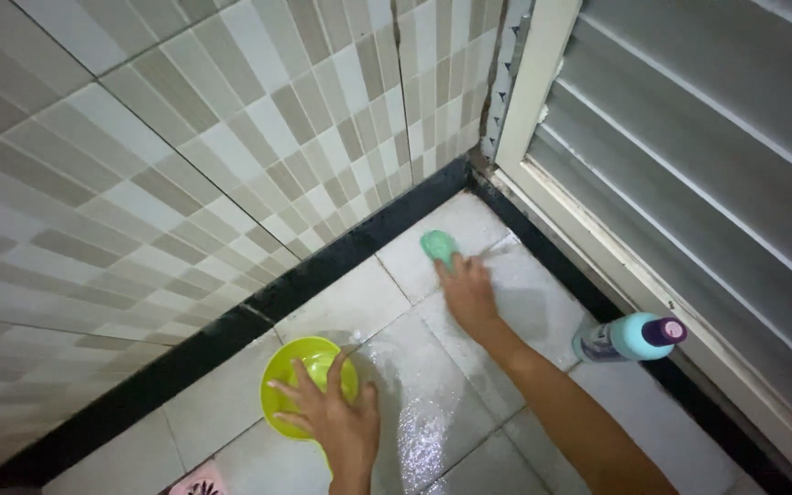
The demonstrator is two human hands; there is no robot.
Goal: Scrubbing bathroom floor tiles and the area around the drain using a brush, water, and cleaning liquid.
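Down on the wet floor [433, 403], the right hand [467, 291] holds a green sponge [438, 246] at twelve o'clock. At seven o'clock, the left hand [334, 410] rests wide fingers on a yellow-green bowl [288, 376]. Some tiles look wet; others look dry.

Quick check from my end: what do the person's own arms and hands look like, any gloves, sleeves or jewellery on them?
Both are bare. The left hand shows no glove, ring or wristband down to the wrist at the picture's lower edge. The right hand is also ungloved, and the right forearm has no sleeve, watch or bracelet along its visible length.
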